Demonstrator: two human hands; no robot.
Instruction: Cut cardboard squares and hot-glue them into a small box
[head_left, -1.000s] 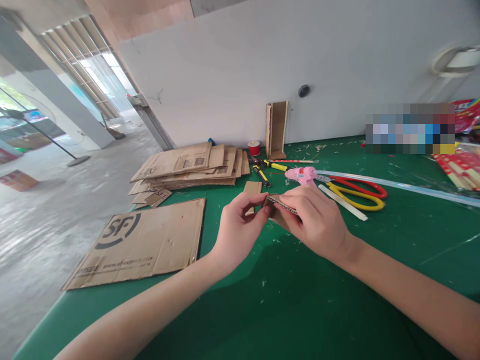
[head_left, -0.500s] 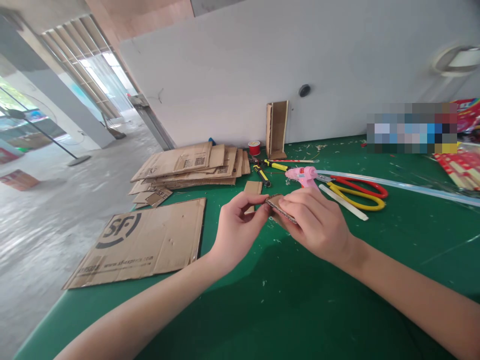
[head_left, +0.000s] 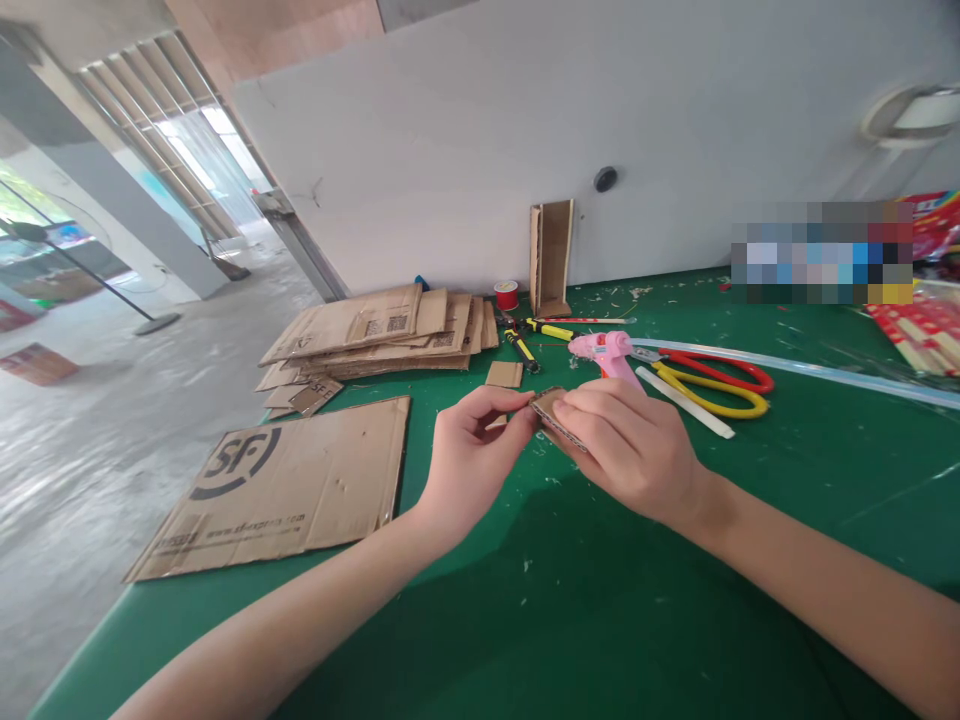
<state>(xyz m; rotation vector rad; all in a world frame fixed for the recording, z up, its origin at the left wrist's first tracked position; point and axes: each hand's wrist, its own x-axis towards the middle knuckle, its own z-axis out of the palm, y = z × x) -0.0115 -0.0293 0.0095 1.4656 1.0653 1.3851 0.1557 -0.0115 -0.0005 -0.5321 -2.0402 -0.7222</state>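
Small cardboard piece (head_left: 550, 405), held just above the green table (head_left: 600, 600) between my two hands, corrugated edge towards me. My left hand (head_left: 469, 455) pinches its left end between thumb and forefinger, the other fingers curled. My right hand (head_left: 634, 445) is closed over its right part, fingers pressed together along the top.

Just beyond the left fingertips a flat cardboard scrap (head_left: 504, 374) lies on the table. Just beyond the right knuckles is a pink glue gun (head_left: 602, 348). To the right of that hand lie a white glue stick (head_left: 686, 403) and, beside it, scissors (head_left: 716, 385) with red and yellow handles. Farther beyond both hands are a yellow utility knife (head_left: 523, 350), a red spool (head_left: 507, 295) and an upright cardboard strip (head_left: 553, 258) by the wall. Left of my left hand lies a large printed sheet (head_left: 285, 490), and beyond it a stack of flattened cardboard (head_left: 382, 330).
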